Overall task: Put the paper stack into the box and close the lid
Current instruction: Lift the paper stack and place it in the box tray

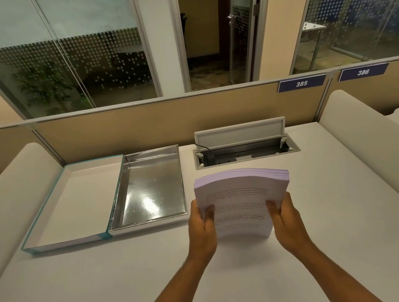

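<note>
1. Near edge of the desk (340, 247): both forearms come in from it. Left hand (201, 223) and right hand (288, 217) each clamp a side of the stack (241, 202), thumbs on the top sheet, fingers underneath.
2. Stack is held above the desk, right of centre. It bows upward in the middle and its far end tilts up. Long axis runs near-to-far.
3. Top sheet carries printed paragraphs; too blurred to read.
4. Box (149, 191), the silver-lined tray, lies flat just left of the stack, near the left hand. Its long axis also runs near-to-far, so likely no turn is needed, just a shift left and a lowering in. The left hand leads.
5. Lid (75, 202), white inside with a teal rim, lies open-side up against the box's left wall, toward the left edge. It is not yet on the box.
6. Far edge: an open cable hatch (245, 148) is set in the desk beyond the stack, with a black cable running in.
7. Beyond, on the partition: blue plates reading "385" (302, 83) and "386" (363, 72).
</note>
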`<state>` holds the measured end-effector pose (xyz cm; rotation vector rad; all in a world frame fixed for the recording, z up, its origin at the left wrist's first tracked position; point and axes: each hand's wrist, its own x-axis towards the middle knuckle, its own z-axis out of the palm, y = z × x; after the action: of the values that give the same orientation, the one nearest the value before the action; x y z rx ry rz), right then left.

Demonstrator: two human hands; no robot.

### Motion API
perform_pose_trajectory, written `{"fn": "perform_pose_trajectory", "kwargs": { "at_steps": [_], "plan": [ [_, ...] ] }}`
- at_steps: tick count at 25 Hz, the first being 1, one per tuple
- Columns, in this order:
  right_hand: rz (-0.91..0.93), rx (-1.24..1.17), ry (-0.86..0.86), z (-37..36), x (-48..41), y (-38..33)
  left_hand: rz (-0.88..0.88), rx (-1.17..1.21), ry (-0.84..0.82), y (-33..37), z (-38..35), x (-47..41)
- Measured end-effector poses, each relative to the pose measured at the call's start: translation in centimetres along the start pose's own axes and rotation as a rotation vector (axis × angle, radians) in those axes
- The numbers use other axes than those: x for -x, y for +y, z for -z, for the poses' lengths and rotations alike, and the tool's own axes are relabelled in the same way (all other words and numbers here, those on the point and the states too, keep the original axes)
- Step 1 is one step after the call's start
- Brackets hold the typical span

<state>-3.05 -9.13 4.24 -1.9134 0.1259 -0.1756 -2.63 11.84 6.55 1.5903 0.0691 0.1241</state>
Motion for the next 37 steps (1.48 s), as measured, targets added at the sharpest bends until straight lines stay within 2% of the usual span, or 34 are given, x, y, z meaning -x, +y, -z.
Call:
{"fn": "perform_pose_trajectory", "kwargs": {
  "at_steps": [9,12,16,20,23,26,29,34,37],
  "plan": [
    [-0.021,0.015,-0.028,0.4,0.4,0.1,-0.017,0.015,0.016,-1.4,0.5,0.1],
    [0.039,-0.031,0.002,0.7,0.4,-1.8,-0.068,0.045,0.026,0.4,0.3,0.1],
    [0.078,-0.202,0.076,0.7,-0.2,-5.1,-0.074,0.055,0.179,4.1,-1.2,-1.0],
    [0.011,-0.190,0.173,-0.1,-1.0,-6.5,-0.049,0.041,0.233,4.9,-2.0,-1.4],
    [0.022,-0.188,0.134,0.2,-1.1,-6.1,-0.035,0.060,0.188,4.5,-1.4,-1.5],
    [0.081,-0.217,-0.026,0.7,-0.4,-3.3,-0.036,0.039,0.072,2.4,-0.2,-1.1],
    [0.034,-0.078,-0.126,0.6,0.9,0.8,-0.024,-0.067,-0.023,-0.9,1.2,0.0],
    [-0.051,0.094,-0.123,0.2,1.4,5.2,-0.034,-0.360,-0.090,-5.5,2.9,-0.1],
    [-0.053,0.116,-0.097,-0.2,1.2,5.6,-0.031,-0.413,-0.142,-6.7,3.1,-1.0]
  ]
}}
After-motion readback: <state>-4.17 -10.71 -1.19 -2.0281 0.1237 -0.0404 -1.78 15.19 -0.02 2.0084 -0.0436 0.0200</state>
